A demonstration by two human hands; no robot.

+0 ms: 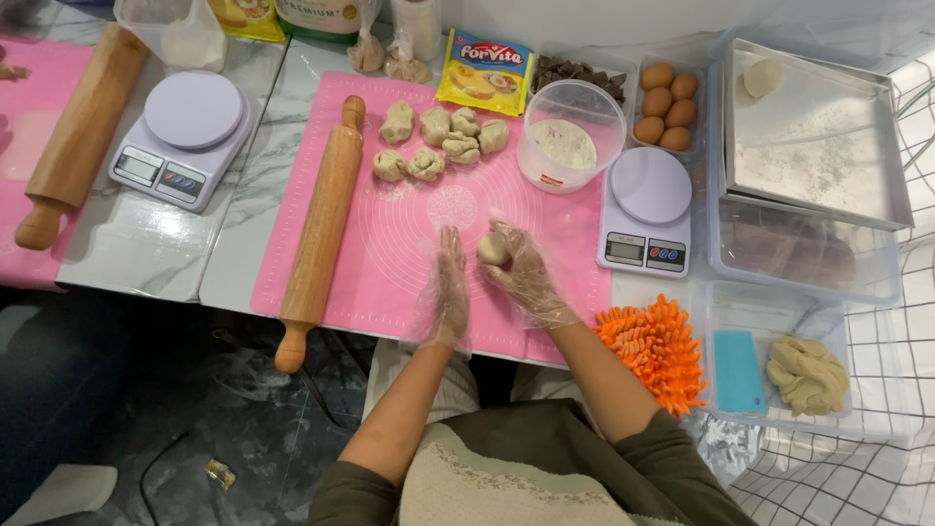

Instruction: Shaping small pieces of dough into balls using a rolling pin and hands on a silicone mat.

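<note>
at centre frame, the right hand [526, 275] cups a dough ball [493, 248] in curled gloved fingers over the pink mat [409, 244]; the left hand [450, 287] stands flat and open-palmed just beside it, holding nothing. for an even ball, light steady pressure between both palms seems advisable, well below the portioned dough pieces [438, 141] in the upper middle.

We see a smooth wooden rolling pin [319, 232] on a matt pink rubbery mat [409, 263], thin clear plastic gloves, soft matt dough [493, 248], a dull floured metal tray [828, 195], and a shaggy orange cloth [657, 351].

A small, pale dough ball [492, 248] — smooth and rounded — sits cupped between two gloved palms, just above the pink mat [409, 263].
</note>
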